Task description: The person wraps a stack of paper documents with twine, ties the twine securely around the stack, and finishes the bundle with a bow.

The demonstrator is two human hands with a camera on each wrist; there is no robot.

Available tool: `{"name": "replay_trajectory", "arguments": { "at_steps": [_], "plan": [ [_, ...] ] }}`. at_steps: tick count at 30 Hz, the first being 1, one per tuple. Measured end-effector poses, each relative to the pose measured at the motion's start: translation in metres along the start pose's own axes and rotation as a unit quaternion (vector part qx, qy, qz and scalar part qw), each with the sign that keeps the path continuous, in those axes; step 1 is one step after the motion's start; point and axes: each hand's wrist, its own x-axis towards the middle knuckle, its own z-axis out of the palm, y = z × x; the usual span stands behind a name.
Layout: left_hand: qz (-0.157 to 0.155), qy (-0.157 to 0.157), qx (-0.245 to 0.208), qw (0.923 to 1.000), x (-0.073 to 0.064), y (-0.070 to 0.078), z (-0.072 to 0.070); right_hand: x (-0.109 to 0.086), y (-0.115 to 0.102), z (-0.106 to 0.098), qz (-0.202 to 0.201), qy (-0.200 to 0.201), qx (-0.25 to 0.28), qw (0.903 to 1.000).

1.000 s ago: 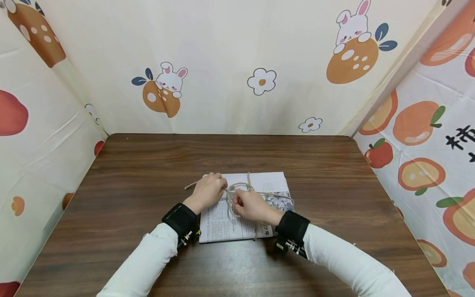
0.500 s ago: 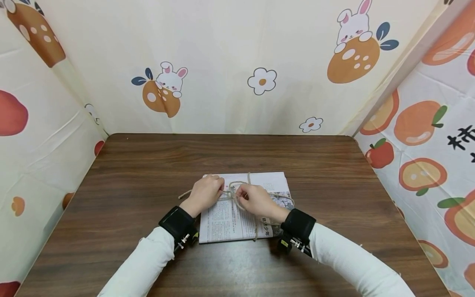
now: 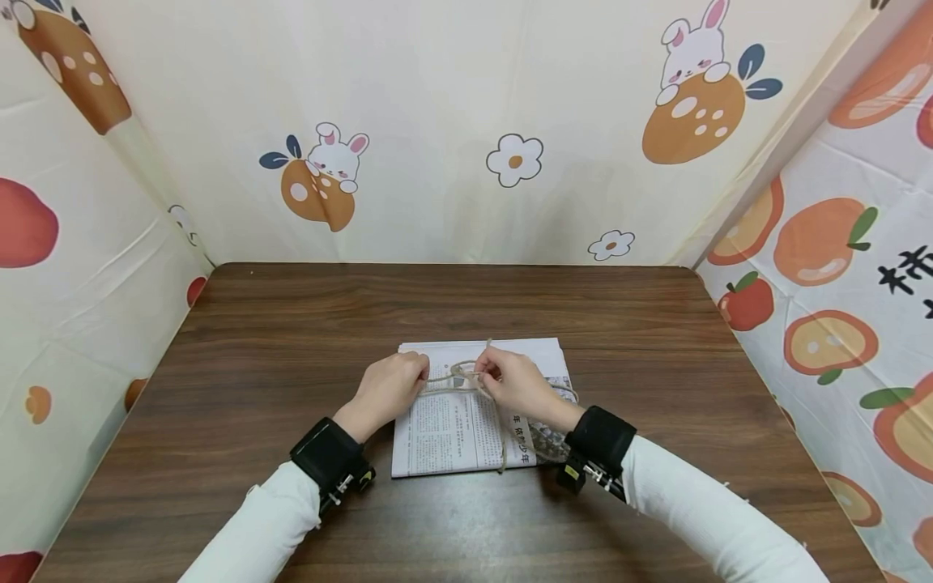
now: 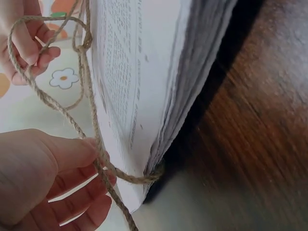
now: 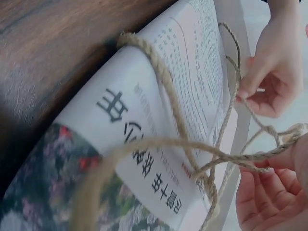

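A folded stack of newspapers (image 3: 452,437) lies on the table, wound lengthwise and crosswise with brown twine (image 5: 167,79). Above its left part, my left hand (image 3: 388,385) pinches a strand of the twine between thumb and forefinger; in the left wrist view the loose end hangs below that pinch. My right hand (image 3: 513,379) holds a loop of twine by its fingertips, over the middle of the stack. Between the hands the twine (image 4: 61,109) runs in a loose loop above the crossing. A free strand also trails over the printed picture in the right wrist view.
The brown wooden table (image 3: 291,324) extends around the stack on all sides. A cream curtain (image 3: 437,97) printed with rabbits and flowers stands behind it, with fruit-printed cloth (image 3: 838,178) at the right and more printed cloth at the left.
My left hand has moved left and slightly down along the twine. My right hand has shifted right and up, drawing the twine between them into a narrower, flatter loop.
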Motion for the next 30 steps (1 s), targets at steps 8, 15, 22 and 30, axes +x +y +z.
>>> {"name": "replay_trajectory", "arguments": {
  "at_steps": [8, 15, 22, 30],
  "plan": [
    [0.004, 0.01, 0.0, 0.9999, -0.006, -0.001, -0.003, -0.002, 0.007, -0.01, -0.057, 0.012, -0.029, 0.9979],
    [0.005, 0.013, -0.001, 0.9999, -0.012, -0.003, -0.003, -0.003, 0.018, -0.018, -0.153, 0.044, -0.117, 0.9804],
    [0.003, 0.016, 0.006, 0.9999, -0.019, -0.007, -0.004, -0.005, 0.03, -0.027, -0.239, 0.079, -0.184, 0.9503],
    [-0.001, 0.01, 0.006, 0.9999, -0.026, -0.012, -0.006, -0.009, 0.037, -0.039, -0.245, 0.077, -0.233, 0.9378]
  ]
}}
